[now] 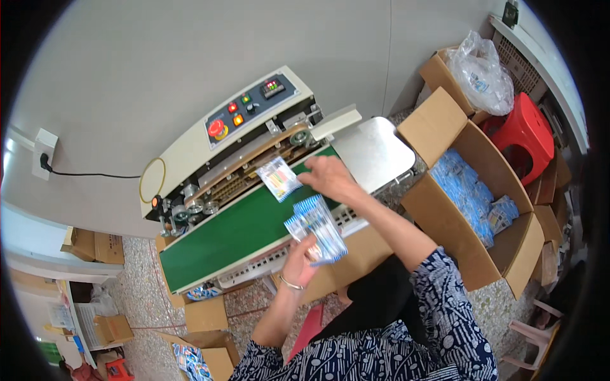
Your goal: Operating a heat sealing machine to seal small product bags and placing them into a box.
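Note:
A band sealing machine (254,108) with a green conveyor belt (222,235) stands before me. My left hand (301,259), a bracelet at its wrist, grips a small fanned stack of clear packets (322,232) with blue striped ends, held over the belt's near edge. One single packet (279,179), with colourful slim items showing through it, lies at the far side of the belt against the sealing band. My right hand (327,178) has its fingers curled together at this packet's right edge, pinching it there. The fingertips are partly blurred.
At the right, an open carton (451,241) holds many blue packets. A bare metal plate (375,152) adjoins the belt's right end. A red stool (526,136) stands beyond the carton. Another carton (210,311) with packets is on the floor below the belt. A black cable (95,175) runs to a wall socket.

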A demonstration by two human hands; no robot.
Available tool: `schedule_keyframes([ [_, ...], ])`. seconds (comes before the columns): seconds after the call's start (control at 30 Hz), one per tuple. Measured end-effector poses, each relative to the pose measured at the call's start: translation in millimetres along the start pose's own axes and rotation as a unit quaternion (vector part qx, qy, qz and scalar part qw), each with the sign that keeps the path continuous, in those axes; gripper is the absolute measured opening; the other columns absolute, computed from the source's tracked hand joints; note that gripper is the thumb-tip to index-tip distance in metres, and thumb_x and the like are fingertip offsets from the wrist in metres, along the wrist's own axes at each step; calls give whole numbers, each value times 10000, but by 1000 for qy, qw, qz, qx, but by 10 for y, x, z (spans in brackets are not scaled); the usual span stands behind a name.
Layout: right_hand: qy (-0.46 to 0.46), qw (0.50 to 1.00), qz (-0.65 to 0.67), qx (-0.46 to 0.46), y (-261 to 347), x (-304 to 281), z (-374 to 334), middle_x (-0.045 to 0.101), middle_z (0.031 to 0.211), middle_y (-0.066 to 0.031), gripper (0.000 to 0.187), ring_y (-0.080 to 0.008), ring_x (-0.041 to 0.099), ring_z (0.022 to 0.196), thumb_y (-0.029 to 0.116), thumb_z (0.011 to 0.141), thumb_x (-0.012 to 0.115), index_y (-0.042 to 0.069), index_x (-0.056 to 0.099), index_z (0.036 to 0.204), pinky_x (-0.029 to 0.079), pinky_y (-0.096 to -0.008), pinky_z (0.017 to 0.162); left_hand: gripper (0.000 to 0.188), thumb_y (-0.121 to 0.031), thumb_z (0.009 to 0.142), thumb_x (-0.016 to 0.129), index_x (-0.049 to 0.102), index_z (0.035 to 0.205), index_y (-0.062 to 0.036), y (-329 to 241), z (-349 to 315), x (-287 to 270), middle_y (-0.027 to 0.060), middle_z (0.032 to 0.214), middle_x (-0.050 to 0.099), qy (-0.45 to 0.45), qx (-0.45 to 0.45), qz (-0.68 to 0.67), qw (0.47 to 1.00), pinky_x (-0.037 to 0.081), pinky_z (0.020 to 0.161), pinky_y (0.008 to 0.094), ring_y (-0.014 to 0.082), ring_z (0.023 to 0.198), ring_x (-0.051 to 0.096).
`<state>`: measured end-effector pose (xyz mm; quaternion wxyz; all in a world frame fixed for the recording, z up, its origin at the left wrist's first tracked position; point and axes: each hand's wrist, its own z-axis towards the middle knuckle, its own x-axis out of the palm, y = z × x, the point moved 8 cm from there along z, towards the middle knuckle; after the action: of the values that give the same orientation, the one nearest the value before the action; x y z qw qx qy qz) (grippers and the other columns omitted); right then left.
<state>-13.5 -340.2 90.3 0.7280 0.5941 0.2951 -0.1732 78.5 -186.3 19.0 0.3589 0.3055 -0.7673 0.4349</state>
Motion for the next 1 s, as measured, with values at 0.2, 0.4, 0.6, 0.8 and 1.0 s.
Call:
schedule_keyframes([
  [0.2,128,961,229,81,-51,-558,-660,563,623,-15,331,-86,526,573,317,867,591,-4,645,811,421,-229,516,400,-14,816,600,485,1199,-28,-162,296,104,99,1138,583,-10,36,-7,999,465,932,400,232,1043,577],
  [0.4,137,910,373,115,-59,-553,-858,549,663,34,298,-34,480,601,306,901,563,21,649,920,392,-186,553,385,-52,807,640,517,1171,-29,-119,417,406,82,1102,601,22,34,-20,999,471,924,374,210,1016,588],
  [0.6,126,914,370,112,-164,-524,-850,547,660,39,323,-34,475,602,347,902,559,38,650,923,378,-185,534,408,-138,823,646,502,1186,-19,-77,421,549,87,1129,595,76,16,-41,996,457,938,399,221,1034,582],
  [0.8,107,891,419,135,-265,-503,-856,564,714,40,292,-41,468,622,335,889,585,56,662,928,388,-195,570,428,-199,826,652,503,1192,-34,-4,500,538,96,1131,600,98,7,-77,992,459,938,415,240,1042,583],
  [1.0,83,849,504,135,-406,-477,-848,578,811,30,291,-52,475,668,311,882,600,42,652,980,399,-205,637,315,-262,862,595,552,1117,-83,61,500,611,89,1001,650,52,5,-74,996,598,582,370,230,818,666],
])
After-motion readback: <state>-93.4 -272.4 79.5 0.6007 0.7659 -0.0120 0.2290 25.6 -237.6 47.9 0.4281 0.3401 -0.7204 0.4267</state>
